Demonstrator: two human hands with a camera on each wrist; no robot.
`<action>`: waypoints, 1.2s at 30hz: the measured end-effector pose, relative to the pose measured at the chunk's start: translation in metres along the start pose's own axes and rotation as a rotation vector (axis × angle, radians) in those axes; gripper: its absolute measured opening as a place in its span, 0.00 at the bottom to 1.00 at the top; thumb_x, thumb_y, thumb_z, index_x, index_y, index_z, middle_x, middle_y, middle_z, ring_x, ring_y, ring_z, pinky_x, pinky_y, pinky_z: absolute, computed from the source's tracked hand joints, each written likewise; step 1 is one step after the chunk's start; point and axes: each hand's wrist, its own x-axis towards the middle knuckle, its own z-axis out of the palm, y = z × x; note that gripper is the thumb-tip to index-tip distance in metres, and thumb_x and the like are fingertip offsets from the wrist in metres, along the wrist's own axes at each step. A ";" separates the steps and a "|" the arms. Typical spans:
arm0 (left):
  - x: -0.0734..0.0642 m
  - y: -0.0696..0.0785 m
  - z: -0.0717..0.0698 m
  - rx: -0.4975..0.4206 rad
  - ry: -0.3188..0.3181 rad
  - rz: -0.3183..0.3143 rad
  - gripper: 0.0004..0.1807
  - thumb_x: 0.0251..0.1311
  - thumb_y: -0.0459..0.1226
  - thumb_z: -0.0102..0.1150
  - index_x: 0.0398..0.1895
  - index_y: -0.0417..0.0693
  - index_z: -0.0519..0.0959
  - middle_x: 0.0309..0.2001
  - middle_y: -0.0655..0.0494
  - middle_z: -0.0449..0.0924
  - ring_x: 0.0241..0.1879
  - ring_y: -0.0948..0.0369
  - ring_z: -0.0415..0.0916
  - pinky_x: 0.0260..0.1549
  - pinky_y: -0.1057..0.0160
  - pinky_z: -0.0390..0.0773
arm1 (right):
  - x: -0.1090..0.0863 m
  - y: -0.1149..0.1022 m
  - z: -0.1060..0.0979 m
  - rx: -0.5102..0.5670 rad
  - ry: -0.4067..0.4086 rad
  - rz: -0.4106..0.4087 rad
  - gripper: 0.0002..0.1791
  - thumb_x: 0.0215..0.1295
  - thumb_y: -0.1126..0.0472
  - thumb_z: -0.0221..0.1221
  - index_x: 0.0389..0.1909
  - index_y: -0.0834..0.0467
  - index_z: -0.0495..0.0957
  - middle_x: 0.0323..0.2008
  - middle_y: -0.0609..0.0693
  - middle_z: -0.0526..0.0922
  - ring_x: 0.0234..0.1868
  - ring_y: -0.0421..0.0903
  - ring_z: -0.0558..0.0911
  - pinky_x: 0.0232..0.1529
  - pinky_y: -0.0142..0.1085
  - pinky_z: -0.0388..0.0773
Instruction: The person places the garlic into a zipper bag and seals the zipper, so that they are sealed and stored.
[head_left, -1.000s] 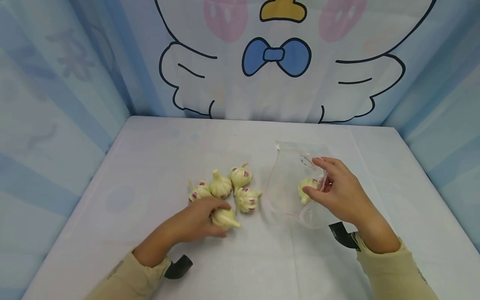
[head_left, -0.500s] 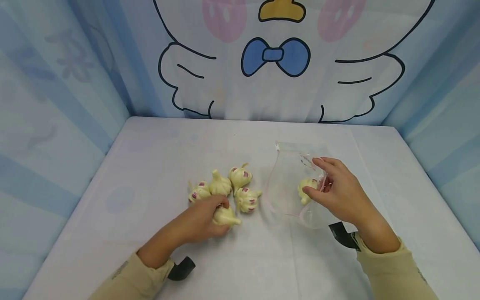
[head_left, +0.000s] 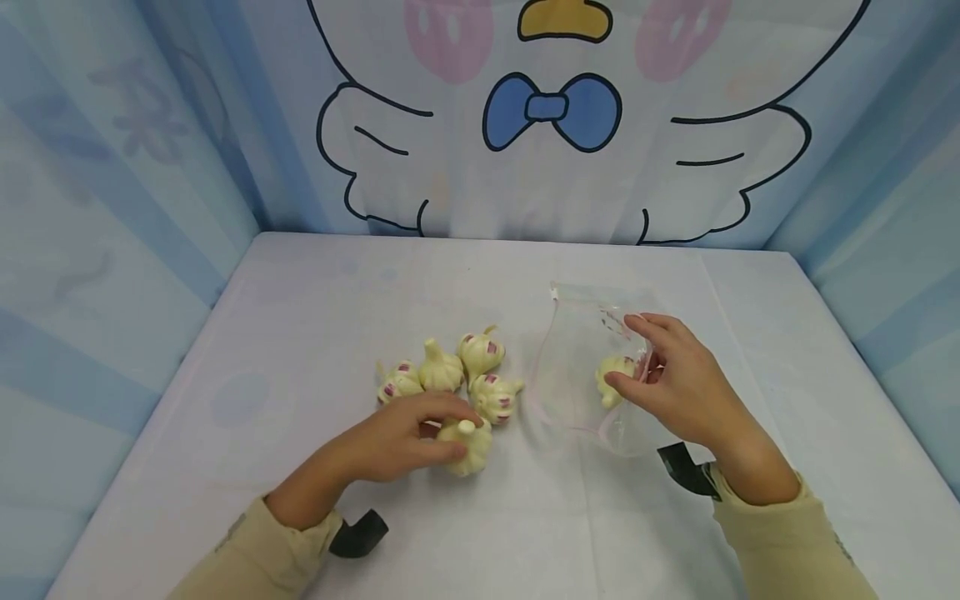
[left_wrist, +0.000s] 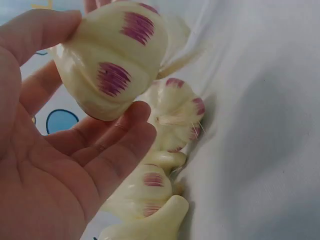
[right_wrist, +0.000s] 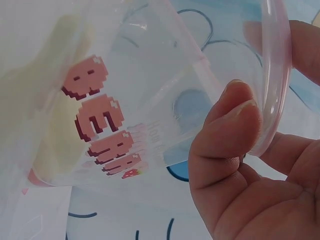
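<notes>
Between thumb and fingertips, my left hand (head_left: 397,437) pinches a pale garlic bulb (head_left: 471,457) with its stem turned up. Purple streaks show on that bulb (left_wrist: 112,55) in the left wrist view. My right hand (head_left: 686,387) grips the pink-edged rim of a clear zip bag (head_left: 573,350), its mouth held apart. Inside the bag lies one garlic bulb (head_left: 611,390), partly covered by the right thumb. Red lettering (right_wrist: 102,120) marks the bag's side in the right wrist view. Several loose garlic bulbs (head_left: 441,368) sit clustered just beyond the left hand.
A white cloth covers the table (head_left: 300,300). Behind it hangs a curtain (head_left: 555,192) with a cartoon print, and blue-white curtains (head_left: 97,250) close off the sides. The nearest loose garlic bulb (head_left: 495,400) lies between the left hand and the bag.
My left hand has closed on the near garlic bulb and shifted it slightly right, its stem turning from sideways to upward. The right hand and the bag have stayed still.
</notes>
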 end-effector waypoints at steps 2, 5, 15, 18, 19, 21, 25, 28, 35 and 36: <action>0.000 0.002 -0.001 -0.035 -0.002 -0.001 0.16 0.54 0.47 0.59 0.47 0.62 0.75 0.49 0.69 0.71 0.49 0.66 0.67 0.44 0.61 0.71 | 0.000 0.000 0.000 0.001 -0.001 -0.003 0.37 0.50 0.54 0.66 0.59 0.64 0.65 0.56 0.56 0.64 0.27 0.41 0.69 0.25 0.29 0.72; -0.001 0.003 -0.001 -0.042 0.011 0.017 0.16 0.54 0.45 0.59 0.47 0.57 0.76 0.51 0.62 0.71 0.52 0.64 0.66 0.48 0.59 0.69 | 0.000 0.000 0.000 0.001 -0.009 0.005 0.37 0.50 0.54 0.65 0.60 0.64 0.64 0.56 0.56 0.64 0.27 0.41 0.69 0.25 0.29 0.72; 0.002 0.020 -0.004 0.034 0.103 0.063 0.12 0.53 0.40 0.61 0.42 0.51 0.79 0.36 0.61 0.70 0.36 0.60 0.67 0.34 0.60 0.71 | -0.001 0.000 0.000 0.001 -0.019 0.019 0.37 0.51 0.53 0.65 0.60 0.64 0.63 0.57 0.56 0.63 0.27 0.41 0.69 0.26 0.30 0.72; 0.003 0.026 -0.004 0.015 0.107 0.065 0.11 0.53 0.37 0.61 0.41 0.49 0.78 0.36 0.61 0.72 0.35 0.61 0.69 0.34 0.63 0.73 | -0.001 0.000 0.000 0.003 -0.019 0.020 0.38 0.51 0.53 0.65 0.60 0.64 0.63 0.57 0.56 0.63 0.27 0.41 0.69 0.25 0.30 0.72; 0.004 0.026 -0.004 0.009 0.112 0.061 0.12 0.53 0.37 0.61 0.41 0.48 0.78 0.36 0.61 0.73 0.36 0.62 0.69 0.34 0.65 0.73 | -0.001 0.000 0.000 0.004 -0.019 0.020 0.37 0.51 0.53 0.65 0.60 0.64 0.63 0.57 0.56 0.63 0.27 0.41 0.69 0.25 0.30 0.72; 0.005 0.020 -0.002 0.012 0.124 0.048 0.12 0.53 0.41 0.61 0.41 0.52 0.78 0.37 0.63 0.74 0.36 0.64 0.70 0.35 0.66 0.74 | -0.001 0.000 0.000 0.004 -0.019 0.018 0.37 0.51 0.53 0.65 0.60 0.64 0.63 0.57 0.56 0.63 0.27 0.41 0.69 0.25 0.30 0.72; 0.009 0.013 -0.001 0.025 0.173 -0.011 0.12 0.51 0.48 0.61 0.39 0.60 0.78 0.36 0.67 0.75 0.34 0.65 0.71 0.33 0.66 0.74 | -0.001 0.000 -0.001 0.003 -0.020 0.017 0.37 0.51 0.53 0.64 0.60 0.64 0.63 0.57 0.56 0.63 0.27 0.41 0.69 0.26 0.30 0.72; 0.011 0.015 -0.001 0.034 0.246 -0.060 0.11 0.50 0.50 0.61 0.37 0.62 0.79 0.34 0.67 0.76 0.31 0.65 0.72 0.30 0.66 0.74 | -0.001 -0.001 -0.001 -0.001 -0.020 0.019 0.37 0.51 0.52 0.64 0.60 0.63 0.63 0.57 0.56 0.63 0.27 0.41 0.69 0.26 0.30 0.72; 0.018 0.020 0.001 -0.040 0.359 -0.093 0.10 0.50 0.44 0.64 0.36 0.54 0.79 0.33 0.62 0.77 0.30 0.64 0.73 0.27 0.67 0.76 | -0.002 -0.002 -0.001 -0.005 -0.020 0.025 0.38 0.51 0.52 0.64 0.60 0.63 0.63 0.57 0.56 0.63 0.27 0.41 0.69 0.26 0.30 0.72; 0.020 0.021 0.001 -0.048 0.366 -0.085 0.10 0.50 0.42 0.64 0.36 0.53 0.79 0.33 0.61 0.77 0.31 0.64 0.74 0.28 0.67 0.76 | -0.002 -0.002 0.000 -0.004 -0.019 0.025 0.38 0.51 0.52 0.64 0.60 0.63 0.63 0.57 0.56 0.63 0.27 0.41 0.69 0.26 0.30 0.72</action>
